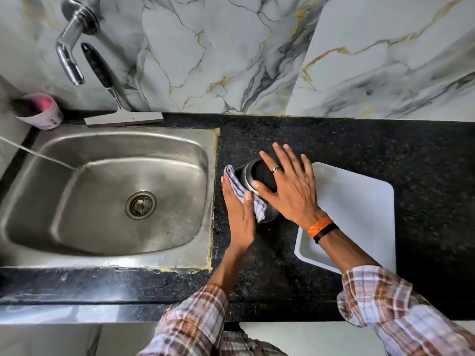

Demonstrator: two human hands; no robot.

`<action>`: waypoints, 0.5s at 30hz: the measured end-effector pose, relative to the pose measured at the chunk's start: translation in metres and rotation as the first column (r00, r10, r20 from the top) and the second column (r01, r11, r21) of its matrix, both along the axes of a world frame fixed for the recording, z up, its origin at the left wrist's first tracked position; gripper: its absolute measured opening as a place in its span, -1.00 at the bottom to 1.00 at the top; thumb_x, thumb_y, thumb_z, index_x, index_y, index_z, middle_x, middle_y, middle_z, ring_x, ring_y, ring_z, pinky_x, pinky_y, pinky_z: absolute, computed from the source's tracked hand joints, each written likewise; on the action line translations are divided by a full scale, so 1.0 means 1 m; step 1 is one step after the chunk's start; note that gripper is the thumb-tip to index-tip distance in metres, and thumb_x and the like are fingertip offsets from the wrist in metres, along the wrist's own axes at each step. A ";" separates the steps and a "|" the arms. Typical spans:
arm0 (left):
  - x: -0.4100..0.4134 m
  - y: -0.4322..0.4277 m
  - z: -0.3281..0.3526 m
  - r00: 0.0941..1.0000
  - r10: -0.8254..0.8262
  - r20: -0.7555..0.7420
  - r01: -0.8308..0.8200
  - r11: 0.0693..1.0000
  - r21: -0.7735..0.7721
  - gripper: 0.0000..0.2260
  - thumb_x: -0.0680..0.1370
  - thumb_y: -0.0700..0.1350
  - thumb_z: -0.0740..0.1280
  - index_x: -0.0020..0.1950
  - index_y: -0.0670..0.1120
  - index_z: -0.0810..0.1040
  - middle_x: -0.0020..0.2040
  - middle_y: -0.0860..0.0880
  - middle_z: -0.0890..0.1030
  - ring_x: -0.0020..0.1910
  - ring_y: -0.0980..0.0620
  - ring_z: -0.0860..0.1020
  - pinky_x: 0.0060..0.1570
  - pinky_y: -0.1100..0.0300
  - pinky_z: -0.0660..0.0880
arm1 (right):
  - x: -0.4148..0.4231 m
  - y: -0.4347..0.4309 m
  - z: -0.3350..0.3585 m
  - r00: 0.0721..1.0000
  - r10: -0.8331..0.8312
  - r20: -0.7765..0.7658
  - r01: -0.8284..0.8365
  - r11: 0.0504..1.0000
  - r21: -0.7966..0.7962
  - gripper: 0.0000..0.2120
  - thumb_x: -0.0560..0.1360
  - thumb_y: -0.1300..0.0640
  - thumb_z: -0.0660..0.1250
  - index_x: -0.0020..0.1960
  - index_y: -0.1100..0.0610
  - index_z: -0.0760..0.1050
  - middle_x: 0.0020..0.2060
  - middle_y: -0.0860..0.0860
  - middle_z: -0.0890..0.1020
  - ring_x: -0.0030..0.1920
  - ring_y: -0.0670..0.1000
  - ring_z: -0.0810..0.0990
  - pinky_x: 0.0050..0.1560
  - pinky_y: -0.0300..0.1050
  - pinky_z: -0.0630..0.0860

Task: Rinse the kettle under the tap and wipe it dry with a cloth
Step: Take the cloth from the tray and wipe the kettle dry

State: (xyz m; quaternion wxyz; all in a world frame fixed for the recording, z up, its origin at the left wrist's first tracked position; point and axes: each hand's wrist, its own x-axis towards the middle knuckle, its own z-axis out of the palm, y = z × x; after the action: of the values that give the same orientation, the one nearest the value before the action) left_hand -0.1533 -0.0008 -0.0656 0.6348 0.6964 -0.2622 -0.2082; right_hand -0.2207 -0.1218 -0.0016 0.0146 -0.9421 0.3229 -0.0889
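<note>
Fingers [288, 160] of my right hand [290, 191] spread wide and flat over the dark lid of the kettle [254, 181], pressing down rather than gripping, which I judge is meant to pin it steady while the other side is wiped. My left hand [237, 217] lies with its fingers straight and together, palm pressed against a crumpled pale cloth [245, 196] that it holds flat to the kettle's left flank; it pinches nothing that I can see, only pushes the fabric against the metal.

I keep the kettle standing on the black speckled counter [334, 140], between the steel sink [115, 196] on its left and a white tray [359, 206] touching my right wrist on the other side. I read that spot as chosen to stay near the basin while staying off its wet floor. The chrome tap [72, 55] sits well apart up on the marble wall, with no stream visible from its spout; a thin line of water does enter the basin from the left edge.

By my judgement the rinse is done and the drying step is under way.
</note>
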 end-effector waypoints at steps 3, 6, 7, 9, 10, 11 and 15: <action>0.014 -0.002 -0.013 0.996 -0.035 -0.085 0.031 0.998 -0.052 -0.47 0.73 0.00 0.02 0.67 -0.08 -0.03 0.69 0.05 0.01 0.67 0.13 -0.02 0.66 -0.10 -0.05 | 0.000 0.004 -0.001 0.999 0.051 0.002 -0.051 0.999 0.006 -0.31 0.52 -0.43 -0.02 0.56 -0.13 0.15 0.58 -0.02 0.25 0.58 0.07 0.20 0.49 0.18 0.28; 0.030 -0.005 -0.023 0.974 -0.096 -0.205 0.082 0.994 -0.073 -0.47 0.71 0.18 0.06 0.64 0.01 0.17 0.65 0.05 0.21 0.64 0.05 0.15 0.63 -0.17 0.05 | 0.000 0.004 0.001 0.999 0.050 -0.004 -0.049 0.998 0.029 -0.31 0.52 -0.43 -0.01 0.56 -0.14 0.15 0.56 -0.04 0.29 0.57 0.05 0.23 0.45 0.13 0.34; 0.036 -0.009 -0.020 0.947 -0.112 -0.301 0.089 0.992 -0.088 -0.46 0.67 0.25 0.11 0.60 0.04 0.27 0.62 0.04 0.30 0.62 0.02 0.23 0.62 -0.19 0.09 | 0.000 0.004 0.001 0.999 0.049 -0.004 -0.049 0.998 0.030 -0.32 0.52 -0.42 0.01 0.56 -0.15 0.15 0.55 -0.04 0.30 0.57 0.04 0.24 0.45 0.13 0.34; 0.045 -0.018 -0.004 0.912 -0.115 -0.395 0.068 0.989 -0.131 -0.51 0.68 0.22 0.13 0.54 0.02 0.38 0.55 0.01 0.41 0.58 -0.02 0.32 0.60 -0.19 0.14 | 0.001 0.004 0.001 0.999 0.051 0.003 -0.051 0.998 0.034 -0.33 0.52 -0.41 0.04 0.56 -0.15 0.15 0.55 -0.05 0.30 0.57 0.03 0.23 0.47 0.12 0.33; 0.045 -0.023 0.005 0.911 -0.114 -0.397 0.053 0.986 -0.160 -0.53 0.69 0.16 0.09 0.53 -0.03 0.39 0.54 -0.01 0.43 0.56 -0.03 0.34 0.59 -0.15 0.16 | 0.002 0.004 0.001 0.999 0.050 0.004 -0.050 0.998 0.036 -0.33 0.52 -0.40 0.05 0.56 -0.15 0.15 0.55 -0.05 0.30 0.57 0.03 0.23 0.48 0.12 0.32; 0.044 -0.026 0.014 0.913 -0.110 -0.394 0.033 0.980 -0.196 -0.53 0.69 0.11 0.06 0.53 -0.07 0.39 0.52 -0.02 0.45 0.55 -0.02 0.36 0.59 -0.10 0.18 | 0.002 0.004 0.001 0.999 0.046 0.005 -0.046 0.998 0.037 -0.34 0.53 -0.39 0.06 0.55 -0.16 0.15 0.55 -0.05 0.30 0.57 0.02 0.22 0.49 0.11 0.31; 0.047 -0.021 0.004 0.969 -0.061 -0.240 0.043 0.996 -0.081 -0.51 0.61 0.17 0.11 0.47 -0.01 0.44 0.48 -0.01 0.49 0.49 0.09 0.42 0.57 0.01 0.27 | 0.002 0.003 0.001 0.999 0.038 -0.001 -0.038 0.999 0.038 -0.34 0.52 -0.37 0.11 0.55 -0.16 0.16 0.54 -0.06 0.33 0.56 0.02 0.24 0.49 0.11 0.30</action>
State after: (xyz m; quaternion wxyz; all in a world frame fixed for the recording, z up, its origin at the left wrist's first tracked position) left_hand -0.1062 -0.0216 -0.0615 0.6822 0.6341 -0.2085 -0.2983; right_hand -0.2191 -0.1184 -0.0005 0.0341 -0.9477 0.3066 -0.0816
